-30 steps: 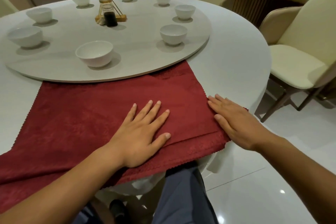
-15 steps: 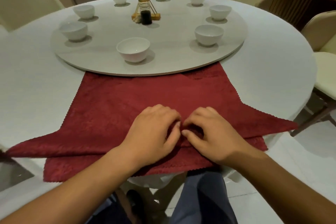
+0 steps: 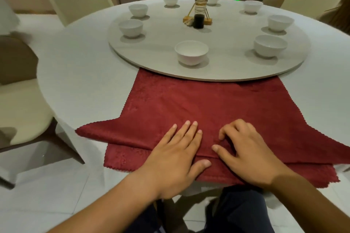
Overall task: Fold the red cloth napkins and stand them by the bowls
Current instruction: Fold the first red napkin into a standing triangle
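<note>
A red cloth napkin (image 3: 198, 104) lies on the round table's near edge, its far side tucked under the turntable rim. Two corners are folded down toward me, forming points at left and right over a lower layer that hangs off the edge. My left hand (image 3: 176, 155) lies flat on the cloth with straight fingers, pressing the fold. My right hand (image 3: 244, 151) is beside it, fingers curled and pinching the cloth at the centre seam. Several white bowls stand on the turntable; the nearest bowl (image 3: 191, 52) is just beyond the napkin.
A grey turntable (image 3: 155, 51) fills the table's middle, with a condiment bottle on a wooden stand (image 3: 198, 15) at its centre. Cream chairs surround the table; one chair (image 3: 17, 104) stands close at my left. My legs are under the table edge.
My left hand has gone from curled at the seam to flat on the cloth. My right hand still pinches at the centre. The view has shifted left.
</note>
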### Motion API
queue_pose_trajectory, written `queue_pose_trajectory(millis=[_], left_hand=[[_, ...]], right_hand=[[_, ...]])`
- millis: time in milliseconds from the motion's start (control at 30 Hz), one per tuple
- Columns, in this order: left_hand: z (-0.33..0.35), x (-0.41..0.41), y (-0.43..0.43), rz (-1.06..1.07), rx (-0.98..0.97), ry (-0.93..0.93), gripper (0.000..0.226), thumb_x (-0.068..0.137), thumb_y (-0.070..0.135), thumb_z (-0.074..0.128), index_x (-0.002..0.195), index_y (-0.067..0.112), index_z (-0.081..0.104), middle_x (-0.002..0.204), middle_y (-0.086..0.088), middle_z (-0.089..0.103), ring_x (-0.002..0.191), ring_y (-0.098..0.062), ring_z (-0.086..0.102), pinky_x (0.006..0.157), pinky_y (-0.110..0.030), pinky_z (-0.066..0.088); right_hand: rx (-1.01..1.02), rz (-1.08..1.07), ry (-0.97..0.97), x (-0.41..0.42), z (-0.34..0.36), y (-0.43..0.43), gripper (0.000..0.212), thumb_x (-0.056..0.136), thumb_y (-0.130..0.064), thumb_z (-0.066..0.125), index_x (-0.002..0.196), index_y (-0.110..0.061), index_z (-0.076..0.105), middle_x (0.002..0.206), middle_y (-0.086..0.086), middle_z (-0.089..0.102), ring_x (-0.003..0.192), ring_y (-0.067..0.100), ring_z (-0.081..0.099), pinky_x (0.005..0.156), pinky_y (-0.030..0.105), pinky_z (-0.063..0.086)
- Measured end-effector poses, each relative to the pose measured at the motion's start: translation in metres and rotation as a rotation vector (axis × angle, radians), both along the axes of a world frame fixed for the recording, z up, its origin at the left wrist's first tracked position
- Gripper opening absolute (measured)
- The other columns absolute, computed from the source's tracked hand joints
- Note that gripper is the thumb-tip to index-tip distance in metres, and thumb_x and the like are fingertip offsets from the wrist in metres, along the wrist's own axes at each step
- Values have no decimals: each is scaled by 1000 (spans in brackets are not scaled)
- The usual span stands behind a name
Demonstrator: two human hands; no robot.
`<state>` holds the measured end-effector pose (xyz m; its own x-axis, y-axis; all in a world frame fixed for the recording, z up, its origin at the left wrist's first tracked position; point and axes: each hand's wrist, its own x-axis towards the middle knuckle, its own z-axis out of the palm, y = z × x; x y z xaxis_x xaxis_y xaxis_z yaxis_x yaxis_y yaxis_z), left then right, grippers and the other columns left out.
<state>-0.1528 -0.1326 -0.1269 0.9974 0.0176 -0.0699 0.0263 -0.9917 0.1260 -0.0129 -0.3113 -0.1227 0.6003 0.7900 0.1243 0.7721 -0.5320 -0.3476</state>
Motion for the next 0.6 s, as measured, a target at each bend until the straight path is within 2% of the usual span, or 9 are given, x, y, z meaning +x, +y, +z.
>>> queue_pose_trajectory(millis=[133,267,367,500,567,600], left_hand=[[-1,-28,47,157,12,11,85,86,72,-15,159,30,-13,165,9,-23,149,-7,-30,124,-37,-16],[-7,-59,94,382,-27,-35,85,85,72,-14,160,31,-11,166,11,-20,150,-5,-25,122,-31,-18],[-9,-74,118,548,-56,-57,89,85,70,-11,162,25,-6,169,3,-12,154,-10,-15,123,-31,-13],[-2,-75,126,652,-116,-54,73,100,55,10,162,19,2,170,-10,-7,156,-21,-11,126,-40,-8],[0,-70,124,584,-120,-182,67,99,43,23,161,18,17,169,-14,6,157,-28,-1,126,-46,-4],[3,-66,121,484,-128,-280,65,95,38,33,157,19,31,167,-13,19,156,-30,11,127,-49,4]], right_hand=[[-22,4,3,1,-3,-4,39,82,-80,39,100,-45,45,102,-23,34,96,6,39,85,31,37],[-56,3,4,3,0,-1,45,77,-85,40,99,-46,44,102,-26,33,94,5,38,82,31,36],[-53,10,25,4,3,0,48,76,-85,43,99,-43,47,103,-27,36,96,1,39,85,32,38],[-44,1,26,2,3,1,49,73,-84,44,98,-43,48,103,-27,37,102,-7,38,85,32,38],[-38,-6,34,1,3,1,48,73,-83,44,98,-43,48,103,-26,38,101,-5,39,85,32,39],[-34,-7,34,1,3,1,48,73,-83,45,98,-42,48,102,-26,38,100,-3,39,86,32,39]])
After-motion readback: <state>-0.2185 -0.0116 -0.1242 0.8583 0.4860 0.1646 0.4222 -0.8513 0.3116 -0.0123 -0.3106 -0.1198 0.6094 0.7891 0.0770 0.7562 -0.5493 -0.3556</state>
